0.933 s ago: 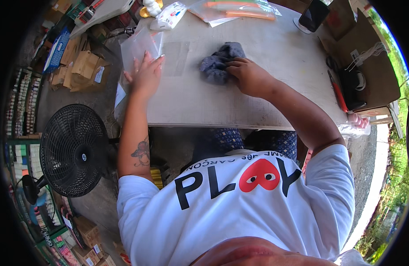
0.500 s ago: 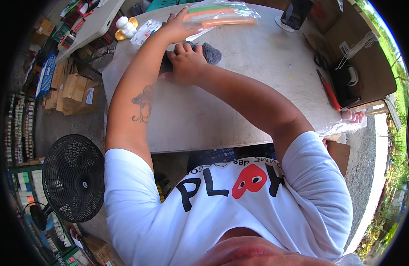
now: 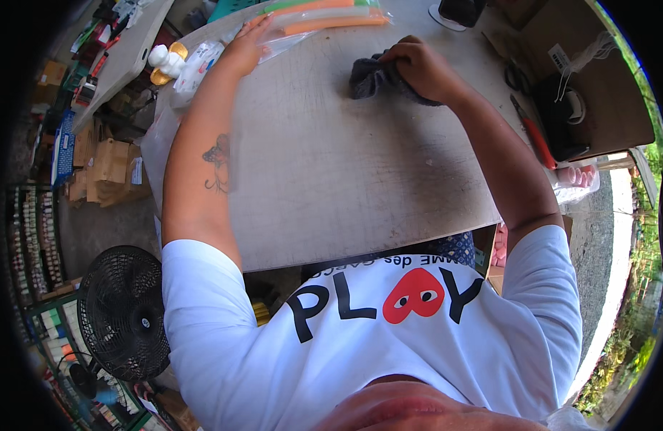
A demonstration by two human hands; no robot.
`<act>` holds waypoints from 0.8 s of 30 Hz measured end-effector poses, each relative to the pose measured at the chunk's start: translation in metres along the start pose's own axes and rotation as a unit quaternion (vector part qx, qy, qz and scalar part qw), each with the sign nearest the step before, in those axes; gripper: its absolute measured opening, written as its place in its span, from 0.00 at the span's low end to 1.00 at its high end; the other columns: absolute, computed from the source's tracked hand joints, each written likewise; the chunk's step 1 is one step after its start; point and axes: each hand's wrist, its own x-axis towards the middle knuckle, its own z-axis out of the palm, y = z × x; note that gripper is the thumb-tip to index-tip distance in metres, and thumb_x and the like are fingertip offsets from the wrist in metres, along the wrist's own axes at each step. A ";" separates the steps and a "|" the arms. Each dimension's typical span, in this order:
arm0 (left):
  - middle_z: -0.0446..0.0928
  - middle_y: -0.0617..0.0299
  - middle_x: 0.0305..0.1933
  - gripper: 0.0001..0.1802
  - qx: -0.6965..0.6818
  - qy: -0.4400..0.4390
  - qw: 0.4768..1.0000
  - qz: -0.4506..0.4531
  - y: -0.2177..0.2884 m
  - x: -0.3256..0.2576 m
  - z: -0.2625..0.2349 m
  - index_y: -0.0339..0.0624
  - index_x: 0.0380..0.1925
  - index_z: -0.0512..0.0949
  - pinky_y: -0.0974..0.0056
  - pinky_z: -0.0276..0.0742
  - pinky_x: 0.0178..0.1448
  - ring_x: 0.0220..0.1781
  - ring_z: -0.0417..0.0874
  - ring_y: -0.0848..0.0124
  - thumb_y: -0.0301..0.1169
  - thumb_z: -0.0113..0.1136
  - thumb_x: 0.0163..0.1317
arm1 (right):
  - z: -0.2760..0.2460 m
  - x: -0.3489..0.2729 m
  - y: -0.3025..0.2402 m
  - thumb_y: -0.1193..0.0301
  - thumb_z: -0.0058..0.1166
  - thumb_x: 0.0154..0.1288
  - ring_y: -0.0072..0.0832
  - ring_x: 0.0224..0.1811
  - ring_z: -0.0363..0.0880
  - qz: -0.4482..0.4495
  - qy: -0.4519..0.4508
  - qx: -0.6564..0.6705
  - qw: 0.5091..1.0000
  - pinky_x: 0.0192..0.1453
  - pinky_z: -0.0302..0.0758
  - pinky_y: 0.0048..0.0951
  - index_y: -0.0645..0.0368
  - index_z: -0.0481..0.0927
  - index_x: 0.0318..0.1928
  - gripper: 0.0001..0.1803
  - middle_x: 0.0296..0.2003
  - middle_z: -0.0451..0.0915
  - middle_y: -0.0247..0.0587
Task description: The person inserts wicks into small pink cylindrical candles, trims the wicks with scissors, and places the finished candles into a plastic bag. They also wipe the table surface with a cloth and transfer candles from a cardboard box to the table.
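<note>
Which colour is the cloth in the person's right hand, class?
The cloth is dark grey, seen best in the head view.

Here's big black lettering (image 3: 340, 294) flanking a red heart (image 3: 413, 302) on the white shirt (image 3: 418, 359) at the near edge of the table (image 3: 331, 172), and a white label (image 3: 558, 57) on the cardboard box (image 3: 619, 100) to the table's right!

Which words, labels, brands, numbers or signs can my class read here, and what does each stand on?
White shirt: large black capitals around a red heart, legible; wording not copied here.
Same shirt: smaller black line above, distorted, only partly readable.
White label on the brown cardboard box: too small.
White packet: printed marks, too blurred.
Black fan: hub badge, too small.
</note>
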 end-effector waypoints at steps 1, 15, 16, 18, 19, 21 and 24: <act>0.50 0.50 0.75 0.39 -0.005 -0.008 1.000 0.001 0.001 0.002 -0.003 0.82 0.69 0.52 0.59 0.65 0.68 0.73 0.58 0.53 0.31 0.57 0.64 | -0.023 0.004 0.020 0.76 0.44 0.60 0.41 0.49 0.77 0.033 0.040 0.040 0.998 0.59 0.70 0.34 0.53 0.85 0.43 0.16 0.46 0.76 0.49; 0.59 0.58 0.73 0.36 -0.086 -0.053 0.995 -0.018 0.006 -0.002 -0.014 0.74 0.70 0.51 0.60 0.66 0.66 0.69 0.67 0.55 0.36 0.54 0.66 | 0.079 0.064 0.036 0.61 0.50 0.65 0.41 0.56 0.72 0.077 0.179 -0.103 0.975 0.58 0.71 0.40 0.49 0.84 0.44 0.14 0.49 0.76 0.43; 0.59 0.58 0.72 0.36 -0.095 -0.043 0.995 -0.001 0.003 0.002 -0.005 0.73 0.71 0.51 0.60 0.65 0.67 0.68 0.67 0.54 0.36 0.54 0.66 | 0.082 0.076 0.032 0.61 0.49 0.65 0.40 0.56 0.71 0.109 0.154 -0.087 0.978 0.59 0.70 0.40 0.49 0.85 0.44 0.14 0.49 0.76 0.41; 0.59 0.59 0.72 0.36 -0.079 -0.029 0.996 0.004 -0.001 0.007 -0.001 0.72 0.71 0.51 0.60 0.62 0.69 0.68 0.66 0.53 0.36 0.55 0.66 | 0.091 0.086 0.017 0.59 0.51 0.63 0.37 0.57 0.71 0.053 0.149 -0.103 0.982 0.59 0.69 0.38 0.47 0.85 0.43 0.14 0.49 0.76 0.39; 0.59 0.59 0.73 0.37 -0.063 -0.028 0.998 -0.005 -0.001 0.007 0.002 0.71 0.71 0.51 0.60 0.61 0.70 0.69 0.66 0.53 0.36 0.55 0.65 | 0.095 0.083 0.008 0.59 0.53 0.62 0.38 0.56 0.71 0.007 0.127 -0.096 0.987 0.60 0.69 0.39 0.49 0.85 0.43 0.14 0.50 0.76 0.39; 0.57 0.58 0.73 0.37 -0.056 -0.021 0.998 0.003 0.000 0.007 0.009 0.69 0.71 0.51 0.59 0.59 0.71 0.69 0.65 0.52 0.36 0.55 0.65 | 0.098 0.066 -0.006 0.65 0.58 0.61 0.40 0.51 0.75 -0.106 0.097 -0.024 0.989 0.58 0.71 0.36 0.54 0.83 0.45 0.13 0.46 0.77 0.43; 0.54 0.53 0.74 0.38 -0.083 0.000 0.996 0.036 -0.005 0.004 0.014 0.67 0.71 0.50 0.58 0.57 0.72 0.71 0.61 0.50 0.35 0.56 0.64 | 0.068 0.011 -0.032 0.71 0.55 0.63 0.39 0.50 0.75 -0.134 -0.046 0.068 0.988 0.57 0.72 0.33 0.58 0.83 0.44 0.11 0.44 0.77 0.43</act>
